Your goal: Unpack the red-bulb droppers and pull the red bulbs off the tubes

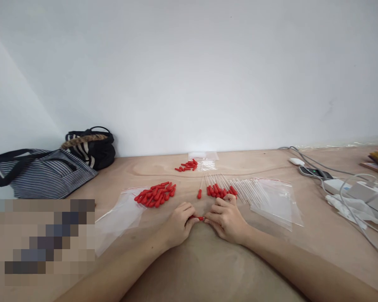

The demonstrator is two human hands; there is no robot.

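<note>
Near the table's front, my left hand (182, 223) is closed around a red rubber dropper bulb (200, 218), its neck pointing right. My right hand (228, 220) pinches a thin glass dropper tube at the bulb's mouth; the fingers hide most of the tube. Just beyond, several droppers with red bulbs (217, 191) fitted lie with their tubes pointing away, one dropper (199, 193) a little apart on the left. To their right is a row of loose glass tubes (250, 191). Loose red bulbs (156, 194) are heaped on the left.
Clear zip bags lie at left (121, 218) and right (279, 203). Smaller red bulbs (187, 165) and a bag of small tubes (207, 163) are farther back. Striped bag (53, 172) and black bag (97, 149) stand left; chargers and cables (362, 191) lie right. A pixelated patch covers the lower left.
</note>
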